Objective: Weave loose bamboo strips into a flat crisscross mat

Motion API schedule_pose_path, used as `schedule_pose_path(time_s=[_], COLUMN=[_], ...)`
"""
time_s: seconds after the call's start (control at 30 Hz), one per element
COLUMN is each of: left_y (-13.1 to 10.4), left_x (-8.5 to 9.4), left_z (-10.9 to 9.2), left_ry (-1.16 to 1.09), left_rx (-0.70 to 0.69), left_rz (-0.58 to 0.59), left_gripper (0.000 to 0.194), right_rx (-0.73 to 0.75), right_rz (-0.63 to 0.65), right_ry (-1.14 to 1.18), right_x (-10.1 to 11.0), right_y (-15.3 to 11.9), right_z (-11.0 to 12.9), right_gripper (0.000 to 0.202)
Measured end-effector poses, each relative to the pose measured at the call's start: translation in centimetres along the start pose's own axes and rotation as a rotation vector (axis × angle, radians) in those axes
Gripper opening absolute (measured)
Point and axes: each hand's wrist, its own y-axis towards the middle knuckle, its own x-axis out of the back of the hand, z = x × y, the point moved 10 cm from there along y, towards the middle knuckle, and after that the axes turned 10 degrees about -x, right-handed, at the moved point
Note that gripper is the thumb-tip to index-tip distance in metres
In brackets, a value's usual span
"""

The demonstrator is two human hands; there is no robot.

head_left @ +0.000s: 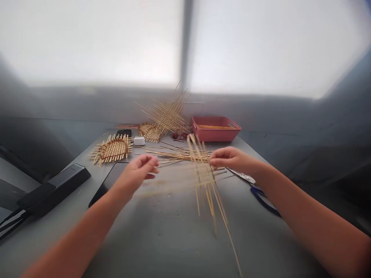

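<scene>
Weave (204, 172): pinched at edge by fingers of right hand (232, 157), over counter (174, 243). Left hand (137, 172): fingers curled, can't tell if gripping (blurred strips (162, 192) alongside). Could skew or loosen if tugged one-sided.

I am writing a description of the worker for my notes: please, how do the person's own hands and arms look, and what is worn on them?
The left hand and right hand are without gloves. The left forearm and right forearm show no clear sleeve, watch or bracelet. Blur hides finer details.
</scene>
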Motion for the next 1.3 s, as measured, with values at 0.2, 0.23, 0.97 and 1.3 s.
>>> schedule_pose_path(time_s=[0.2,0.23,0.97,1.3], left_y=[0.1,-0.1,-3.2,-3.4], left_x=[0.9,0.1,-7.0,-7.6], left_z=[1.2,1.4,4.5,6.9], left_ry=[-0.405,-0.433,-0.48,-0.417], left_rx=[0.206,0.235,0.42,0.545], left_rz=[-0.131,-0.083,0.501,0.452], left_gripper=[0.026,0.026,0.042,0.041], right_rx=[0.042,0.045,-0.37,-0.037], right_rz=[-0.417,-0.417,0.449,-0.21], right_ry=[0.607,0.653,0.43,-0.43], right_x=[6.5,5.9,-12.7,3.5], right_y=[-1.9,-2.0,-6.5,1.7], right_z=[-1.9,-2.0,-3.6,0.0], right_gripper=[0.026,0.023,0.034,0.022])
